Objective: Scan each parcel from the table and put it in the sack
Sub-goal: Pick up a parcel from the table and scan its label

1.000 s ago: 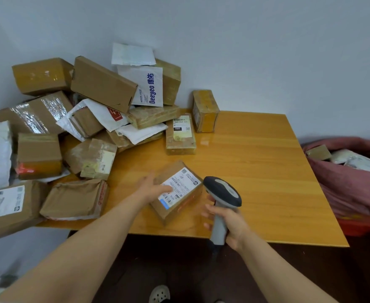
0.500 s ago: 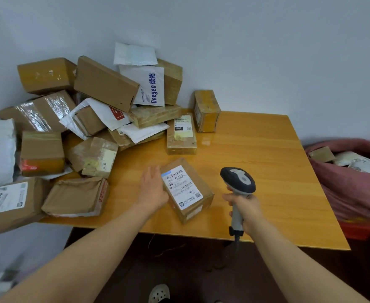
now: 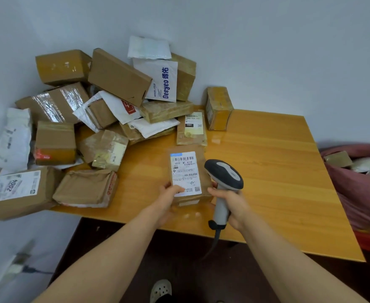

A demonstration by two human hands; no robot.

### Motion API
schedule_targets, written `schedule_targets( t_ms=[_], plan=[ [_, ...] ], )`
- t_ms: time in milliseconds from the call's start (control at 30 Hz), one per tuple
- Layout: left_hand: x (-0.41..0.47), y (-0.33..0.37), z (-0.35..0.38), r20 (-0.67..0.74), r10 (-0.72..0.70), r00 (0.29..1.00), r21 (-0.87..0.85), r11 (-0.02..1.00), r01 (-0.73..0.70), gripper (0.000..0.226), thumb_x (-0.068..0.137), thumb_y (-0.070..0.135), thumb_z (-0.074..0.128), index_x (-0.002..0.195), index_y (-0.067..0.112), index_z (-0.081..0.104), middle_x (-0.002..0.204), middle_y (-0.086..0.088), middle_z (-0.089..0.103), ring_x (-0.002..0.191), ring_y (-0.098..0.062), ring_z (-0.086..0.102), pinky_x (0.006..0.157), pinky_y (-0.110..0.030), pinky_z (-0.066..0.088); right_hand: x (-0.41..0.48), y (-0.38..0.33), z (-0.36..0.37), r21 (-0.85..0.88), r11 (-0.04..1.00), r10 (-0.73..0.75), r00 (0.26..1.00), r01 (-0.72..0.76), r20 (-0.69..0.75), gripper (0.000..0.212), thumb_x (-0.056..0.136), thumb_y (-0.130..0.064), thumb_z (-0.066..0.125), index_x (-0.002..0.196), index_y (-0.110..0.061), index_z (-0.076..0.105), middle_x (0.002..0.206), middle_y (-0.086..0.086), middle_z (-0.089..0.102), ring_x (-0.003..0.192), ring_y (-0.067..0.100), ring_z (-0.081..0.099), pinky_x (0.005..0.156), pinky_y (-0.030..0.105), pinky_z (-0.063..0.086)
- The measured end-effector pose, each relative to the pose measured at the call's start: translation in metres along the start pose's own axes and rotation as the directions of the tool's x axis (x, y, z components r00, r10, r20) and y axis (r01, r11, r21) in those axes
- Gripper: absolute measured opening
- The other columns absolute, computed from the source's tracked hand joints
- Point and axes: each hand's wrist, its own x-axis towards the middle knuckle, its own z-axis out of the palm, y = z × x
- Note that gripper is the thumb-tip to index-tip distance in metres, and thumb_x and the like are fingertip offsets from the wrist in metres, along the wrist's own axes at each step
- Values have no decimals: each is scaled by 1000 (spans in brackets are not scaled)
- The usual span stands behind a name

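Observation:
A small brown parcel [image 3: 186, 171] with a white barcode label facing up is at the table's front middle. My left hand [image 3: 168, 197] grips its near left corner, thumb on the label. My right hand [image 3: 232, 202] holds the grey handle of a barcode scanner [image 3: 224, 173], whose dark head sits just right of the parcel, tilted toward the label. A pink sack [image 3: 363, 193] stands at the table's right edge with several parcels inside.
A heap of several cardboard boxes [image 3: 118, 75] and white mailer bags [image 3: 162, 82] fills the table's left and back, against the wall. The wooden table [image 3: 278, 171] is bare on its right half. A flat labelled parcel [image 3: 191, 127] lies behind the held one.
My left hand has turned the parcel so its label runs lengthwise toward me and drawn it nearer. The scanner has moved left, close up to the parcel's right side.

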Motion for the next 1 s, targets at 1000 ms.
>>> schedule_targets(
  t_ms=[1000],
  plan=[
    [-56,157,-20,-24,529,848,197,834,-515,75,65,1,83,122,13,36,117,-10,62,105,-25,62,99,-43,48,-123,-107,35,-66,933,-323,903,354,283,18,83,-6,71,72,-5,56,52,9,49,41,18,41,44,26,41]
  ],
)
